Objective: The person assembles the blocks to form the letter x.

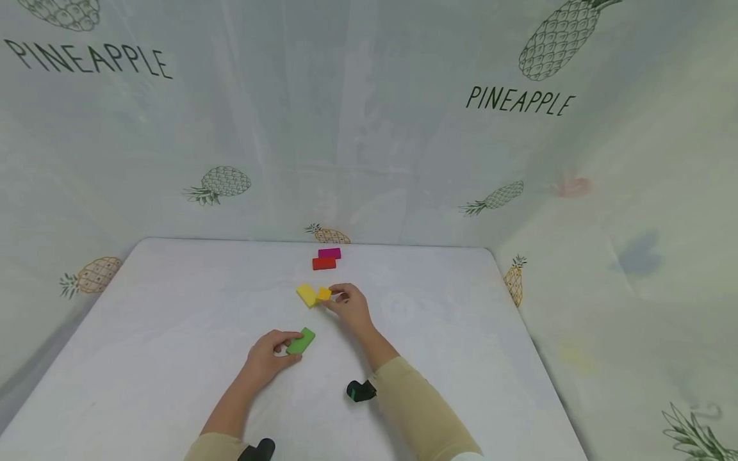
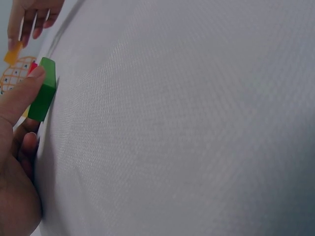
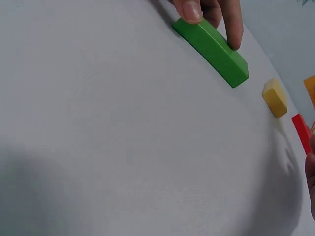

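Observation:
My left hand (image 1: 270, 358) pinches a green block (image 1: 301, 341) between thumb and fingers, low over the white table. The right wrist view shows the same green block (image 3: 211, 49) as a long bar with fingers at its far side. Farther forward, my right hand (image 1: 350, 305) pinches an orange block (image 1: 324, 294) by its right side. In the left wrist view the orange block (image 2: 13, 53) hangs from the right fingertips. A yellow block (image 1: 307, 295) lies on the table just left of the orange one; in the head view the two overlap, and touching cannot be told.
A red block (image 1: 324, 263) and a magenta block (image 1: 329, 253) lie side by side near the back edge of the white table (image 1: 432, 301). Behind it hangs a pale cloth (image 1: 357, 128) printed with pineapples. Black wrist devices (image 1: 360, 390) sit at both sleeves.

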A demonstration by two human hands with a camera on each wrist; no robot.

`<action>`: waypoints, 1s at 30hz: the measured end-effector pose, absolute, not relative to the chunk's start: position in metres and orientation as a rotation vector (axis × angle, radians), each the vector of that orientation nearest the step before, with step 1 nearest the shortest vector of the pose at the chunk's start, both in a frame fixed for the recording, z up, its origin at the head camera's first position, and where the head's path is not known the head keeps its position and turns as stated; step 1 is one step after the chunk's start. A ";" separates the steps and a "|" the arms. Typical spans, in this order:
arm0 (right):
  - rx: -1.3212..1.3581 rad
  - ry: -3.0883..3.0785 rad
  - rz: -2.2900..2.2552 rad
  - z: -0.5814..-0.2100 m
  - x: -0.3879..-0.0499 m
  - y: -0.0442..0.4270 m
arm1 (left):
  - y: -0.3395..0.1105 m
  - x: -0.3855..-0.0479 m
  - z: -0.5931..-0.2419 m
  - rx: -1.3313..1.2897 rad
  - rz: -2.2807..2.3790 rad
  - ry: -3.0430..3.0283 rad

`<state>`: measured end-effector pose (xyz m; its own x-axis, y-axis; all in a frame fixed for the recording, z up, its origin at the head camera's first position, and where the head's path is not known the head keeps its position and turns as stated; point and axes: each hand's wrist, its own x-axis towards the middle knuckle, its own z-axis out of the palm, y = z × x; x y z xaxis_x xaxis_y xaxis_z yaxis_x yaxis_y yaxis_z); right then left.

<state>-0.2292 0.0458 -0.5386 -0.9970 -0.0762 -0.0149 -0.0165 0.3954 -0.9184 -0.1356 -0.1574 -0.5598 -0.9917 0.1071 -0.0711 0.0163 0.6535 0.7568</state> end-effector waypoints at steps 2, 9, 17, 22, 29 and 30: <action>-0.076 2.563 -1.714 -0.539 -0.225 0.046 | -0.158 -0.135 -0.560 0.103 1.255 2.757; -0.065 2.542 -1.766 -0.550 -0.213 0.047 | -0.158 -0.135 -0.560 0.090 1.257 2.760; -0.085 2.535 -1.810 -0.555 -0.203 0.046 | -0.159 -0.137 -0.560 0.114 1.263 2.754; -0.077 2.526 -1.838 -0.556 -0.199 0.044 | -0.160 -0.138 -0.562 0.126 1.257 2.764; -0.063 2.517 -1.831 -0.565 -0.192 0.040 | -0.159 -0.137 -0.561 0.138 1.265 2.769; -0.055 2.514 -1.828 -0.566 -0.190 0.040 | -0.158 -0.137 -0.560 0.140 1.261 2.770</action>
